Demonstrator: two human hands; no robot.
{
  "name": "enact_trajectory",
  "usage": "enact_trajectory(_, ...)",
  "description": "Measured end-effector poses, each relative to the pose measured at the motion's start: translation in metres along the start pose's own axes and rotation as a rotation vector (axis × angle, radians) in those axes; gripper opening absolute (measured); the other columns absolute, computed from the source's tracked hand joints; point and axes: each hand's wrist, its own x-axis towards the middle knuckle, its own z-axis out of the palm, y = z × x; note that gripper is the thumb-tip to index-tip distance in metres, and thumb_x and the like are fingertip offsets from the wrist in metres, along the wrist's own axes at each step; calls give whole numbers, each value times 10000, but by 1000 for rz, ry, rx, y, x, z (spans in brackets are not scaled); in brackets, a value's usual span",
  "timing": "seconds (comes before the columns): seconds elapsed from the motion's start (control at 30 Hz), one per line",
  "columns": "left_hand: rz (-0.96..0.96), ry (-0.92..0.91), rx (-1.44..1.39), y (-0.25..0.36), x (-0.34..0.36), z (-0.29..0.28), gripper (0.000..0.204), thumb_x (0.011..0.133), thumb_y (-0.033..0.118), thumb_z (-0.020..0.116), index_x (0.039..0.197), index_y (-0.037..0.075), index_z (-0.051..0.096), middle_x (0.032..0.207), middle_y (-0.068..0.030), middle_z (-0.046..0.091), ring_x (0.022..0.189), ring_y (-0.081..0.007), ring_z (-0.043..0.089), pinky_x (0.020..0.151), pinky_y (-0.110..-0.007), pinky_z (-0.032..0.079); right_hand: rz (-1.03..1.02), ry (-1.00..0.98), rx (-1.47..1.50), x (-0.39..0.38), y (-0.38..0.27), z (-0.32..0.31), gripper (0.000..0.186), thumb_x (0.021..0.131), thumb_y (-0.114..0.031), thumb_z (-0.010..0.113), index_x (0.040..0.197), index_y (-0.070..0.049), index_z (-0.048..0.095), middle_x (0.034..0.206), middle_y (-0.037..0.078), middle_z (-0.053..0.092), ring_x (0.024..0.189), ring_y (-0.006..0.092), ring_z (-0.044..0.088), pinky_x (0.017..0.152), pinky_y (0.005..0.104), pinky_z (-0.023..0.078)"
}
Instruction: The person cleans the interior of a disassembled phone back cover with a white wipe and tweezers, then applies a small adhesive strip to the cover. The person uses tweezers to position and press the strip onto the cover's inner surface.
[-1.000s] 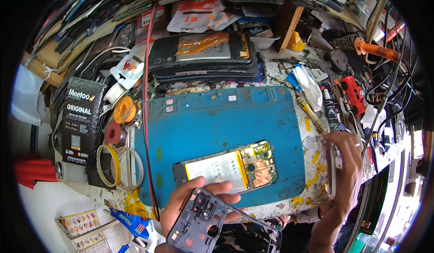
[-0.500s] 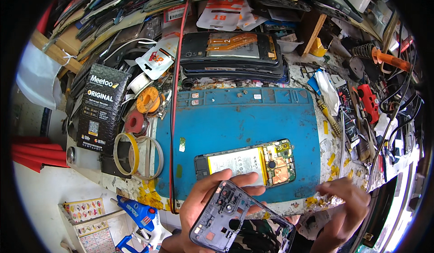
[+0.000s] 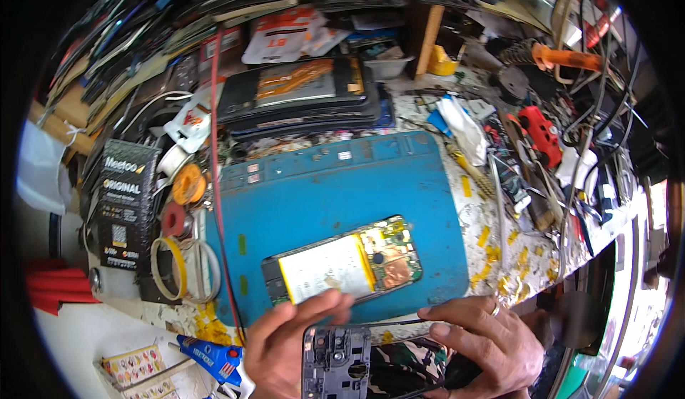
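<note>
My left hand (image 3: 275, 353) holds the camera end of a black plastic phone frame (image 3: 337, 374) at the lower edge of the view, its fingers behind the part. My right hand (image 3: 492, 342), with a ring on one finger, grips the frame's far right end by its thin rim. Through the frame's wide opening, camouflage cloth (image 3: 407, 367) shows. Just beyond both hands, an opened phone (image 3: 325, 265) lies tilted on the blue work mat (image 3: 321, 185). Its white battery with yellow edges and its green circuit board with copper patches are bare.
Behind the mat stands a stack of phones (image 3: 296, 106). Tape rolls (image 3: 171, 270), solder spools (image 3: 188, 183) and a black box (image 3: 125, 206) crowd the left. A red cable (image 3: 215, 149) crosses the mat's left side. Tools, wires and a red toy-car-shaped object (image 3: 540, 136) lie right.
My right hand has come in from the right and taken hold of the frame's end. The frame has turned more level. The view has swung, shifting the bench leftward.
</note>
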Motion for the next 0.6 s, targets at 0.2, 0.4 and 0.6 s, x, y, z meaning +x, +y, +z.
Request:
enact_trajectory(0.2,269,-279,1090,32,32,-33,1131,626,423,914,1484,-14,321,1404,-229,506,1315,-421,478,1097,-542,386,-15,-146,42,-14,9,-21,734,751,-294,827,1356,10,545,1270,176,607,1097,320,607,917,412,497)
enact_trajectory(0.4,106,-360,1423,37,50,-43,1115,582,343,942,1477,-6,374,1316,-201,602,1257,-393,541,1073,-456,420,-13,-133,48,-26,5,-20,682,791,-291,810,1298,70,531,1227,257,598,1090,423,612,925,484,504)
enact_trajectory(0.6,215,-425,1371,39,65,-41,1031,644,298,925,1471,17,378,1245,-143,632,1157,-351,592,1050,-457,459,-8,-95,94,-33,10,-19,666,806,-289,805,1296,73,535,1210,270,602,1083,420,617,914,487,508)
